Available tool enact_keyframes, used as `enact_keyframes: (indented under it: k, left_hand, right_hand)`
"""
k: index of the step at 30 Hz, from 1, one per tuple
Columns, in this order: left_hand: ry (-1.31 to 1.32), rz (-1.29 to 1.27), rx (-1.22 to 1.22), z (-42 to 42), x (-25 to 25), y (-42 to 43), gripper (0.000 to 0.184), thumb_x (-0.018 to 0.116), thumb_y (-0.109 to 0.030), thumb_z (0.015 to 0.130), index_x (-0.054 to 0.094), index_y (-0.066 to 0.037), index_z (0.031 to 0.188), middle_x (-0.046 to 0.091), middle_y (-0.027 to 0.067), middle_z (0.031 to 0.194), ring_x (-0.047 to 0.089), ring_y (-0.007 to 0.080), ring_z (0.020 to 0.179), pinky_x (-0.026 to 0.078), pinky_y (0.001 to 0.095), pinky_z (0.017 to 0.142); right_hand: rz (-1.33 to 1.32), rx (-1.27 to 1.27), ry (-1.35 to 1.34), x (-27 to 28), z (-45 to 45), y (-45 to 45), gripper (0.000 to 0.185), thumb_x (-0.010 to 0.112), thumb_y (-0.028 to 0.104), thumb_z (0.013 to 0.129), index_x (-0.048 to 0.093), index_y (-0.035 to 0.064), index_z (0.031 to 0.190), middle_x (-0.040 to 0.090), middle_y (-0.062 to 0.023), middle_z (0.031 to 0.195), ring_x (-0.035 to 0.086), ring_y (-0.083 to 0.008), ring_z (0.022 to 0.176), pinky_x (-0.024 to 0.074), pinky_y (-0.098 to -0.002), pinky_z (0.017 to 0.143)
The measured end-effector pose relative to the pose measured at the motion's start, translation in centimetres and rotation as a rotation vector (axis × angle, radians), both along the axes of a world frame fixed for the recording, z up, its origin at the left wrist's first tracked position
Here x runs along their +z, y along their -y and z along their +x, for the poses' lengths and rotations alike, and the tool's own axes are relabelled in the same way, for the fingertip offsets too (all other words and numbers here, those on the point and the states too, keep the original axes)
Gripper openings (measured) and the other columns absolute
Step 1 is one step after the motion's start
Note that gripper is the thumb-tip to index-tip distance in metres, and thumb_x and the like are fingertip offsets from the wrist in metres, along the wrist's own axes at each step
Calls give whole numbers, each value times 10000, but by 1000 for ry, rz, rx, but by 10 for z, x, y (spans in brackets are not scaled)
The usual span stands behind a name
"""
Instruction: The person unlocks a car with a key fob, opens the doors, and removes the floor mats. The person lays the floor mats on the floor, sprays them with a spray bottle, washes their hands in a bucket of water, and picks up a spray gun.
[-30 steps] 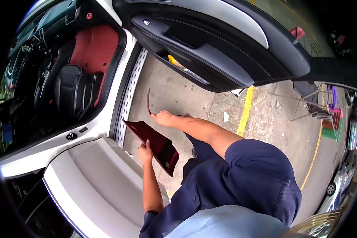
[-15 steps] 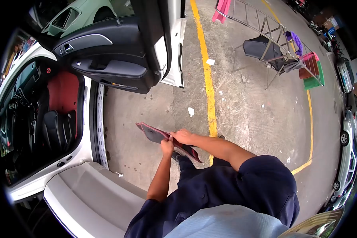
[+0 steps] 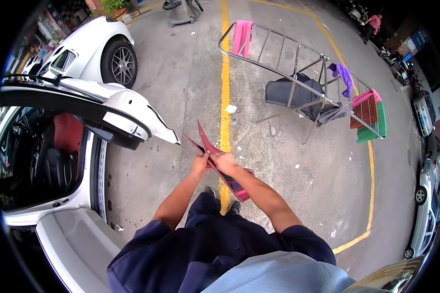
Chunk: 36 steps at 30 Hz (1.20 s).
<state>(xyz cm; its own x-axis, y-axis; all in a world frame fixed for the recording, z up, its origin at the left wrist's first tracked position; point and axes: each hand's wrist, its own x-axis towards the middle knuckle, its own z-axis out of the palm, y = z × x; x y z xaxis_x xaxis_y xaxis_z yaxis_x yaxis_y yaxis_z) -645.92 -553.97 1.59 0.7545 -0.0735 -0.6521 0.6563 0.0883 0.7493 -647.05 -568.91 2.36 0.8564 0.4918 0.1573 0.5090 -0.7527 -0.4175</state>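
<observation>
Two thin, dark red car mats (image 3: 208, 141) are held together in front of my body, seen nearly edge-on, their upper ends spread apart. My left hand (image 3: 201, 162) is closed on their near left edge, thumb on top. Just right of it, touching or almost touching, my right hand (image 3: 224, 162) grips the mats from the other side. Their lower part (image 3: 242, 192) hangs past my right wrist towards my shoes and shows a darker, patchy face.
An open white car with a red seat (image 3: 67, 133) is at left, its door (image 3: 146, 115) ajar. A metal rack (image 3: 298, 73) with cloths and dark mats stands ahead right. Another white car (image 3: 83, 49), a vacuum machine (image 3: 182, 13) and a distant person (image 3: 374, 23) are beyond.
My body has turned right, away from the car's doorway, towards the rack. My hands have come together, and the mats, earlier held apart, are now gathered between them.
</observation>
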Motion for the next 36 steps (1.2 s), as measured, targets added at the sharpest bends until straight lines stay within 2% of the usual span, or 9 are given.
enact_keyframes:
  k: [8, 11, 13, 16, 18, 25, 30, 33, 36]
  left_hand:
    - [241, 282, 120, 177, 5, 53, 361, 609, -248, 780, 584, 80, 630, 602, 152, 597, 611, 232, 506, 498, 374, 424]
    - [222, 362, 121, 249, 20, 54, 342, 628, -234, 736, 600, 79, 600, 602, 172, 566, 625, 243, 517, 504, 367, 460]
    - [293, 535, 107, 300, 22, 48, 334, 645, -250, 707, 619, 70, 612, 610, 175, 574, 630, 258, 513, 509, 355, 489]
    - [214, 548, 120, 364, 80, 36, 325, 659, -253, 675, 628, 65, 620, 613, 166, 575, 626, 238, 486, 514, 341, 505]
    - [183, 600, 104, 412, 95, 25, 316, 664, -250, 666, 630, 61, 619, 613, 148, 564, 619, 223, 462, 516, 331, 498]
    - [184, 594, 303, 577, 95, -50, 303, 661, -238, 666, 632, 59, 617, 606, 127, 543, 600, 209, 428, 499, 311, 429]
    - [210, 678, 360, 689, 127, -120, 293, 655, -241, 660, 620, 28, 550, 585, 123, 493, 590, 206, 420, 502, 305, 488]
    - [233, 747, 407, 765, 111, -173, 286, 652, -243, 651, 619, 18, 538, 581, 119, 484, 592, 207, 423, 500, 308, 488]
    - [167, 633, 446, 844, 111, -229, 274, 654, -247, 639, 626, 14, 561, 583, 132, 497, 610, 216, 464, 509, 325, 538]
  right_hand:
    - [-10, -91, 39, 13, 170, 39, 132, 487, 122, 772, 545, 47, 864, 614, -143, 790, 607, -319, 738, 483, -428, 615]
    - [7, -98, 56, 22, 241, 38, 126, 469, 144, 802, 534, 61, 870, 612, -151, 775, 601, -336, 699, 475, -448, 602]
    - [-16, -139, 22, 47, 285, 27, 117, 467, 168, 820, 529, 79, 862, 615, -160, 779, 596, -352, 668, 467, -466, 589]
    - [5, -123, 2, 54, 362, 17, 133, 466, 191, 840, 536, 88, 887, 628, -154, 807, 603, -351, 691, 467, -468, 599]
    - [9, -118, 40, 58, 412, 5, 141, 469, 196, 848, 544, 79, 871, 624, -162, 798, 601, -354, 703, 466, -462, 611]
    - [103, 50, 63, 71, 594, -73, 148, 452, 193, 854, 545, 78, 851, 625, -151, 832, 602, -355, 727, 464, -477, 633]
    - [49, 40, 39, 83, 721, -146, 161, 473, 227, 845, 531, 77, 859, 622, -162, 814, 592, -380, 720, 456, -482, 629]
    - [122, 80, 29, 72, 804, -205, 139, 514, 216, 821, 543, 87, 864, 614, -189, 761, 586, -392, 708, 445, -490, 627]
    - [91, 101, 37, 73, 886, -263, 151, 531, 206, 815, 567, 78, 885, 614, -183, 762, 586, -387, 703, 442, -487, 614]
